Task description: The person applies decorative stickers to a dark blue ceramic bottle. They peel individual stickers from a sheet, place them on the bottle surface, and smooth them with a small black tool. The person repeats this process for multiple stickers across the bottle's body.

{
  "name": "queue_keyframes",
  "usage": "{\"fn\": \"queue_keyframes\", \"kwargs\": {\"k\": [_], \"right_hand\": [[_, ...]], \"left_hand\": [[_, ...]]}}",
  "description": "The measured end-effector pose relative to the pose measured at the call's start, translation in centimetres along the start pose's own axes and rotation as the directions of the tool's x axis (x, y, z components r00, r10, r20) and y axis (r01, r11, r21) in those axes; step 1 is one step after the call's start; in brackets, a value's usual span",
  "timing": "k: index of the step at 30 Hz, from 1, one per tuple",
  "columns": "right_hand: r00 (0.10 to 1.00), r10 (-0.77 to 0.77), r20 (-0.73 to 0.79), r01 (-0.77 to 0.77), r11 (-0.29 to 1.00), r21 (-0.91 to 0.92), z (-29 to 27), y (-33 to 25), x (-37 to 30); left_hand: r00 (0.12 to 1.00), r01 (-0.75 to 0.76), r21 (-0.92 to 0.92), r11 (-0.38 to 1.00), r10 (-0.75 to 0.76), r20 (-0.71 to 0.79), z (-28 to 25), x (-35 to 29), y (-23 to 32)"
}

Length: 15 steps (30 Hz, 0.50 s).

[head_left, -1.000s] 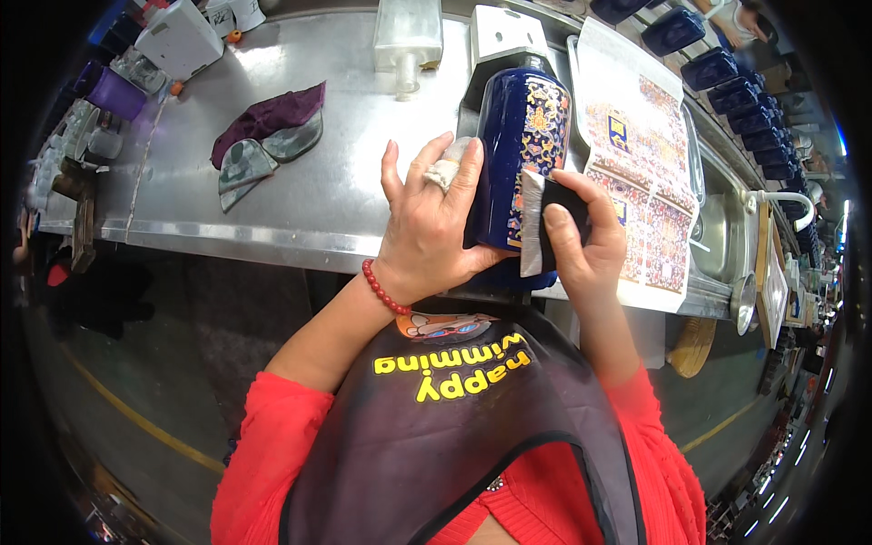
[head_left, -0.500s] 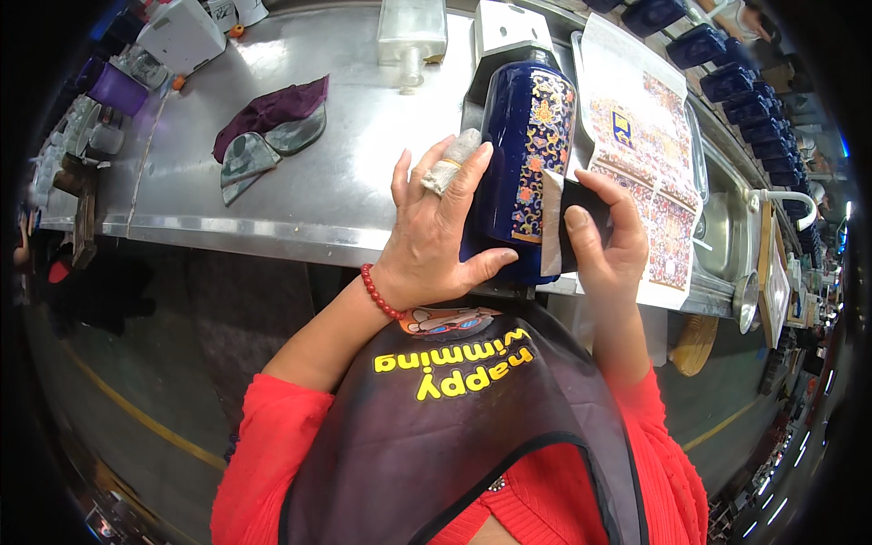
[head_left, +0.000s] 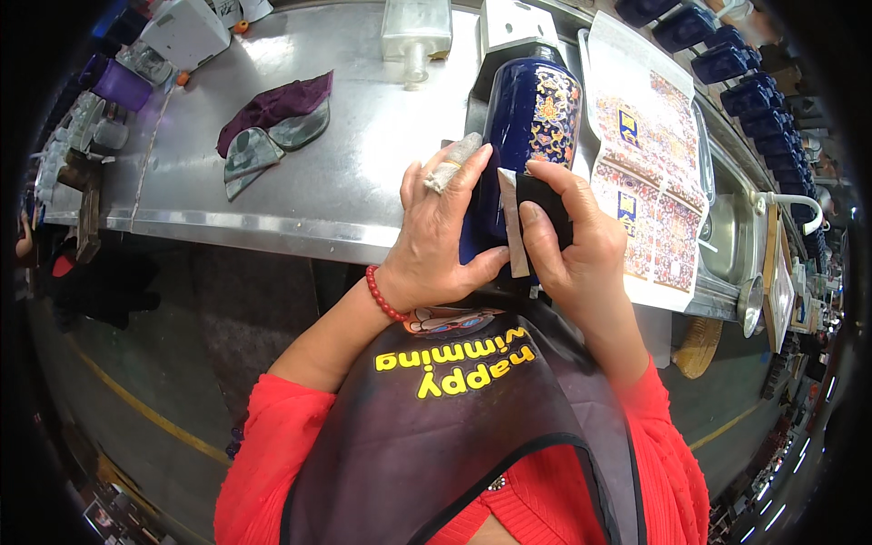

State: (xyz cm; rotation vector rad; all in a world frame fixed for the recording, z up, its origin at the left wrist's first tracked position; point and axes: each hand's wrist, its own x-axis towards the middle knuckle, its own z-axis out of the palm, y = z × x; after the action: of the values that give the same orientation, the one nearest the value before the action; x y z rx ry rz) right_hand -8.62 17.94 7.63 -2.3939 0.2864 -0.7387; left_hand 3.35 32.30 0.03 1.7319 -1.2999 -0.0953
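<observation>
A dark blue bottle (head_left: 510, 118) with a colourful floral decal (head_left: 556, 113) lies on its side, its neck pointing away from me. My left hand (head_left: 434, 218) rests against its left side, fingers spread and thumb near its base. A greyish cloth wrap (head_left: 451, 163) covers one finger of that hand. In my right hand (head_left: 572, 227), pinched between thumb and fingers, is a flat black squeegee-like scraper (head_left: 543, 202) with a pale strip (head_left: 512, 222) along its edge. The scraper lies over the near part of the bottle and hides the lower decal.
Printed decal sheets (head_left: 645, 173) lie right of the bottle, beside a sink (head_left: 727, 227) with a white faucet (head_left: 799, 207). A purple and grey-green cloth (head_left: 277, 113) is on the metal table (head_left: 363, 136). A clear bottle (head_left: 416, 36) lies farther back. Blue bottles (head_left: 754, 95) line the far right.
My right hand has moved left with the scraper, from the bottle's right edge across its near part. My left hand stays at the bottle's left side.
</observation>
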Motion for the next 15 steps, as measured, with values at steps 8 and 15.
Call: {"fn": "queue_keyframes", "kwargs": {"k": [8,15], "right_hand": [[0.990,0.125,-0.059,-0.117,0.985,0.127,-1.6,1.2,-0.7],[0.989,0.131,-0.076,-0.119,0.983,0.138,-1.5,2.2,-1.9]], "left_hand": [[0.994,0.096,-0.267,0.959,-0.107,-0.027,-0.3,0.2,-0.5],[0.985,0.158,-0.132,0.979,-0.166,-0.054,0.7,0.6,0.3]]}}
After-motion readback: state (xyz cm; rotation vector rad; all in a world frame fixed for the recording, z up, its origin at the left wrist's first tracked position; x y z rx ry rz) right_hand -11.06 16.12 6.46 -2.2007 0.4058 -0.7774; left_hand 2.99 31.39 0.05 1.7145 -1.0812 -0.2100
